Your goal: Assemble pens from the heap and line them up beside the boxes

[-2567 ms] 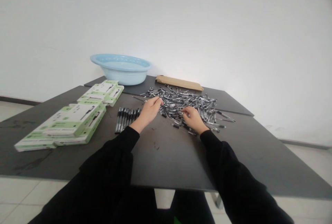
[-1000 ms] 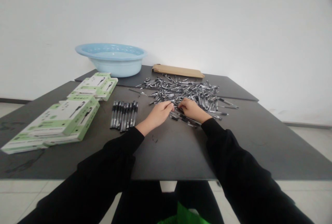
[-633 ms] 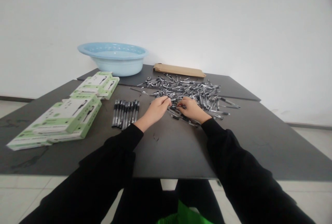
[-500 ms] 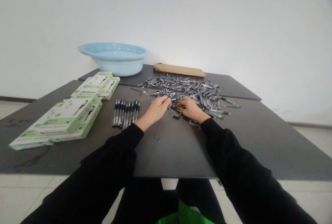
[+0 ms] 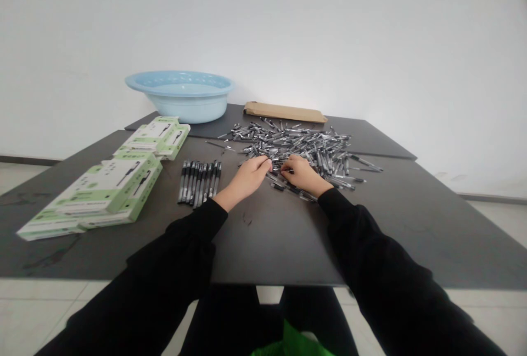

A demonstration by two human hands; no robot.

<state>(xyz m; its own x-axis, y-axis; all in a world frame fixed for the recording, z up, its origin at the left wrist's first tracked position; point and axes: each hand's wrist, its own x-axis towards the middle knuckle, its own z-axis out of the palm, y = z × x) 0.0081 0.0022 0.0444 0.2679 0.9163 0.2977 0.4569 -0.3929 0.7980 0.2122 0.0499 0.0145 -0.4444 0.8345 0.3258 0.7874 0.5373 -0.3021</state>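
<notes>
A loose pile of clear pens [image 5: 300, 144] with black grips lies across the middle of the table. My left hand [image 5: 251, 174] is at the pile's near left edge, fingers curled together; whatever they hold is hidden, apart from a small dark bit at the fingertips. Just to its right, my right hand [image 5: 302, 174] reaches in with thumb and fingers pinched over pens at the near edge. What sits in that pinch I cannot make out. Left of my left wrist, several pens lie side by side in a neat row [image 5: 200, 180].
Green and white pen boxes [image 5: 111, 183] lie stacked and overlapping on the left of the dark table [image 5: 280, 251]. Behind them stands a light blue basin [image 5: 187, 106]. A flat brown cardboard piece [image 5: 286, 112] lies behind the pile, near the wall.
Both hands stay almost in place, with only slight finger movement at the pile's near edge. The view has tilted a little, so everything sits slightly lower. The pen row looks the same.
</notes>
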